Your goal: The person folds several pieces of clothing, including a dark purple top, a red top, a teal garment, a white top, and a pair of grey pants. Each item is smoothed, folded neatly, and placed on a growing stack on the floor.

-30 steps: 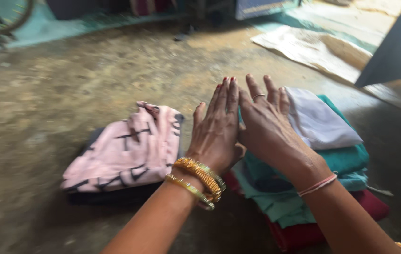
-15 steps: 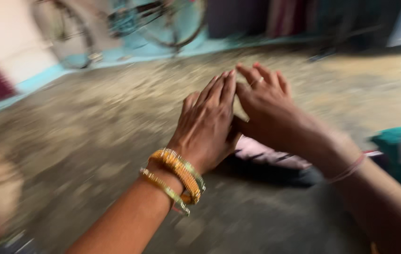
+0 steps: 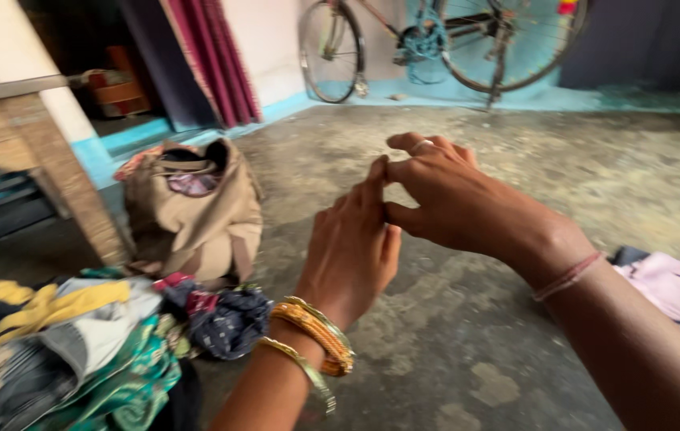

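Both hands hang empty above a bare concrete floor [image 3: 467,335]: the left hand [image 3: 352,251], gold bangles [image 3: 312,339] at its wrist, is raised with fingers straight and close together, its fingertips touching the curled fingers of the right hand [image 3: 451,195], which wears a ring. Nearest them, low at the left, lies a loose heap of clothes [image 3: 76,351] in yellow, grey, green and dark prints; soft and light by the look of it, each piece best gathered by a bunched handful. A tan cloth bag [image 3: 196,211] sags open behind the heap, beside a wooden post [image 3: 61,168]. A pink folded garment [image 3: 675,291] sits at the right edge. Open floor runs back to a bicycle [image 3: 443,44] against the wall
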